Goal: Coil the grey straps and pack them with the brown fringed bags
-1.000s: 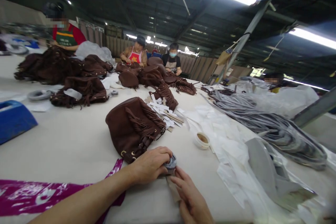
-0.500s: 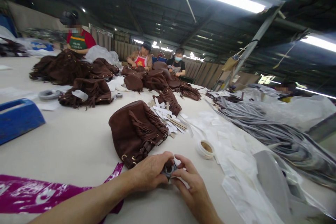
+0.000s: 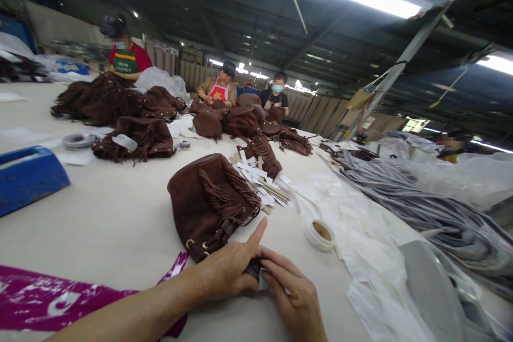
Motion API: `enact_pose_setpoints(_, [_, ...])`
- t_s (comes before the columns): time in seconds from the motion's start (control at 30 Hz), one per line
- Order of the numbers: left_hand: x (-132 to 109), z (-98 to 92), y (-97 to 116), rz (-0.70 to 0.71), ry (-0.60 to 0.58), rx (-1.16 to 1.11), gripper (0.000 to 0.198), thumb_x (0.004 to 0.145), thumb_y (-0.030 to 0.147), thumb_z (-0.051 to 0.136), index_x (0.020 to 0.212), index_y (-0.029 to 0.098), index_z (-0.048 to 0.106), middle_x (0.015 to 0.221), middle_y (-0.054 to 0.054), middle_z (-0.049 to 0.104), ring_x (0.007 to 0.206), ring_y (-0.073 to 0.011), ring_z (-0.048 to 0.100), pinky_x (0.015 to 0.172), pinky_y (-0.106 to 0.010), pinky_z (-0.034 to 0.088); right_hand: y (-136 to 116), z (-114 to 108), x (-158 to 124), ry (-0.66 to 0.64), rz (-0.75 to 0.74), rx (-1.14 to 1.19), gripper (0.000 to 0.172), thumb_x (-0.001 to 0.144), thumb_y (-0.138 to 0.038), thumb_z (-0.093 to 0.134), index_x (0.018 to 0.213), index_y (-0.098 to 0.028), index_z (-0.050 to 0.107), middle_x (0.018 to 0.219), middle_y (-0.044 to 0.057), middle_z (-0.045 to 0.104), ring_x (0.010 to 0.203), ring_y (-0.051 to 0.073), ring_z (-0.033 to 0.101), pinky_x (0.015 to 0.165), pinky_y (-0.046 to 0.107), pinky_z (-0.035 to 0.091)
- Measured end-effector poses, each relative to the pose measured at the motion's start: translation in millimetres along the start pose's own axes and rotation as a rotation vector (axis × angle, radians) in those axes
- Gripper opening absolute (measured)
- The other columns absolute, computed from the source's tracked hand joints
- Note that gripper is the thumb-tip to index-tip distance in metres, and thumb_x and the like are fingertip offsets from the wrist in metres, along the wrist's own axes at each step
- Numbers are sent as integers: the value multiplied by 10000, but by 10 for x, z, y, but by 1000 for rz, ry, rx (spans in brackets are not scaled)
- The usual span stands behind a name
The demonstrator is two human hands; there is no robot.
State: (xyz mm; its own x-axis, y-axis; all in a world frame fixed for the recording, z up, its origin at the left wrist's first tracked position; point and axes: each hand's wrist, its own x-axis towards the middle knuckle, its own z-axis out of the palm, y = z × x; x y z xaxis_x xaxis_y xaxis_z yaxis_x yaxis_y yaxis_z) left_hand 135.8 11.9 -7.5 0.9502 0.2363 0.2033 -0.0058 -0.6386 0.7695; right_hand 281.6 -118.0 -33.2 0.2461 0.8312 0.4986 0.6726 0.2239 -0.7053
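Note:
My left hand (image 3: 226, 272) is closed around a small dark grey coil (image 3: 253, 266), its index finger pointing up. From the other side my right hand (image 3: 290, 286) presses its fingers to the coil's edge, where a pale scrap (image 3: 263, 281) shows by the fingertips. Most of the coil is hidden between the hands. Just beyond them lies a brown fringed leather bag (image 3: 200, 197) with gold eyelets, on its side. A purple printed plastic sheet (image 3: 88, 299) passes under my left forearm.
A roll of white tape (image 3: 320, 235) sits right of the bag, near crumpled white sheets (image 3: 360, 214). Paper strips (image 3: 260, 184) lie behind the bag. At left stands a blue holder (image 3: 32, 179). Brown bags (image 3: 96, 101) are piled farther back, where several people work. Grey strips (image 3: 401, 197) cover the right side.
My hands have drawn together over the coil, covering more of it. My left index finger has lifted, and my right fingers have closed in against the coil.

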Motion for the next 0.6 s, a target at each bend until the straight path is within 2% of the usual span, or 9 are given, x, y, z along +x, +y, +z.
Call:
enact_pose_setpoints(0.07, [5, -5, -9, 39, 2, -35, 1071, 696, 69, 607, 1511, 211, -72, 1237, -81, 626, 1108, -263, 588, 938, -324, 441, -18, 20, -20, 68, -5, 13, 226, 850, -177, 592, 965, -276, 760, 1050, 63, 722, 959, 209, 683, 880, 307, 568])
enact_pose_setpoints(0.17, [18, -13, -18, 81, -1, -65, 1066, 706, 73, 617, 1507, 213, -73, 1205, -59, 640, 1084, -233, 597, 949, -308, 430, -54, -1, -44, 97, -107, -12, 213, 839, -142, 600, 887, -271, 763, 887, 50, 728, 815, 175, 690, 744, 243, 579])
enact_pose_setpoints(0.23, [22, -17, -15, 80, -1, -47, 1005, 709, 80, 629, 1504, 203, 27, 1187, -62, 646, 1066, -229, 602, 943, -305, 427, -75, -31, -52, 97, -166, -28, 210, 834, -126, 605, 874, -269, 754, 821, 41, 710, 748, 156, 674, 669, 215, 560])
enact_pose_setpoints(0.3, [18, -22, 2, 80, -3, -21, 859, 707, 88, 644, 1447, 200, 222, 1177, -59, 647, 1063, -229, 600, 933, -298, 424, -85, -52, -56, 118, -157, -23, 186, 835, -129, 608, 849, -261, 738, 792, 33, 695, 725, 148, 659, 649, 208, 541])
enact_pose_setpoints(0.4, [3, -32, 41, 69, 8, 8, 627, 712, 98, 650, 1280, 201, 405, 1136, -41, 657, 1012, -220, 614, 882, -280, 432, -71, -61, -81, 137, -60, 25, 124, 852, -185, 600, 801, -234, 701, 817, 45, 684, 775, 165, 645, 698, 236, 527])
enact_pose_setpoints(0.5, [-9, -37, 63, 57, 12, 11, 647, 719, 101, 636, 1301, 204, 373, 1120, -42, 665, 994, -219, 619, 873, -287, 436, -32, -61, -154, 80, 97, 104, 117, 851, -311, 628, 819, -212, 681, 795, 52, 668, 747, 173, 617, 695, 257, 506])
enact_pose_setpoints(0.6, [-13, -35, 55, 65, 7, 3, 733, 722, 88, 614, 1375, 209, 304, 1171, -63, 653, 1070, -234, 599, 927, -311, 423, -14, -63, -212, -47, 348, 313, 379, 886, -509, 537, 1058, -189, 648, 748, 52, 658, 622, 161, 595, 557, 249, 477])
